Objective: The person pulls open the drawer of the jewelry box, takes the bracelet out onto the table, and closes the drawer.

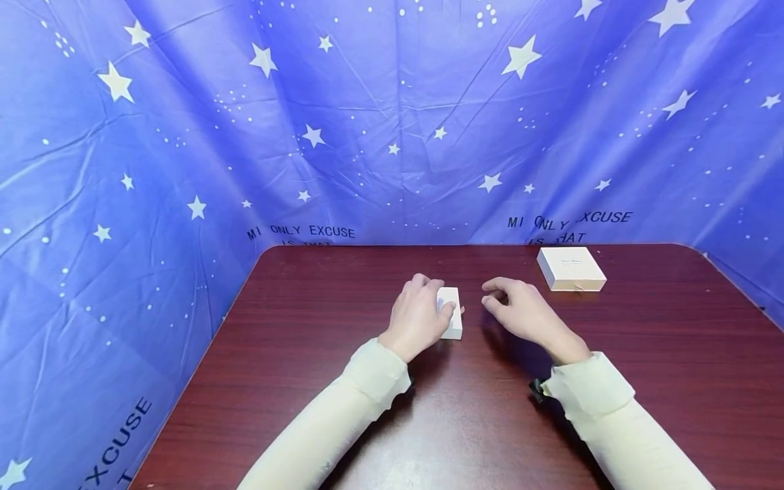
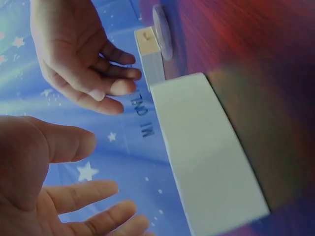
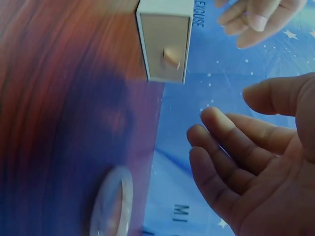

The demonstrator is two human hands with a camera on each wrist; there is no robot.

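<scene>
A small white drawer box (image 1: pixel 452 325) lies on the table, with a beige front and ribbon tab (image 3: pixel 171 58) facing the right hand. My left hand (image 1: pixel 418 314) hovers over its left side. In the left wrist view the left fingers (image 2: pixel 101 191) are spread and apart from the white box (image 2: pixel 206 152). To the right of the box, my right hand (image 1: pixel 520 309) is raised above the table, its fingers loosely bent around nothing. A pale, glossy bangle-like ring (image 3: pixel 127 196) stands out in the right wrist view; in the head view it is hidden, apparently behind the right hand.
A larger white drawer box (image 1: pixel 569 262) with small print on its lid and a ribbon tab sits at the back right of the dark red wooden table (image 1: pixel 294 327). Blue star-printed cloth (image 1: pixel 367 102) hangs behind the table and along its sides.
</scene>
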